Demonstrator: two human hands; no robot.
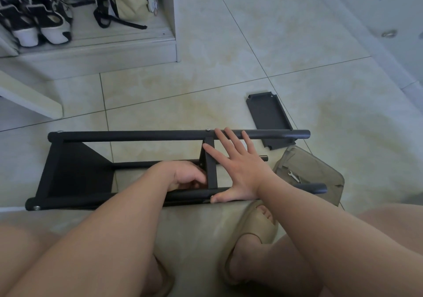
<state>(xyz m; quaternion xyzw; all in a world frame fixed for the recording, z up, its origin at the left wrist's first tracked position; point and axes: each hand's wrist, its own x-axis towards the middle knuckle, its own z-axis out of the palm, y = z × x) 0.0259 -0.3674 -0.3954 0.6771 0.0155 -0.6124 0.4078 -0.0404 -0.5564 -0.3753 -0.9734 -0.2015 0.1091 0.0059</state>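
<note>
Lying under right hand [240, 171], black frame [137, 135]; left hand [183, 175] gripping crossbar [211, 171].

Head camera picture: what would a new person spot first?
The long black frame lying across the tiled floor, in the middle. The right hand is spread flat over it while the left hand curls round its crossbar. A loose black panel lies just beyond, on the right.

The left hand [183, 177] is hiding its fingertips behind the flat crossbar [211, 171] of the black metal frame [53, 166]. The frame's far tube [137, 134] is covering part of the dark grey flat panel [267, 113].
</note>
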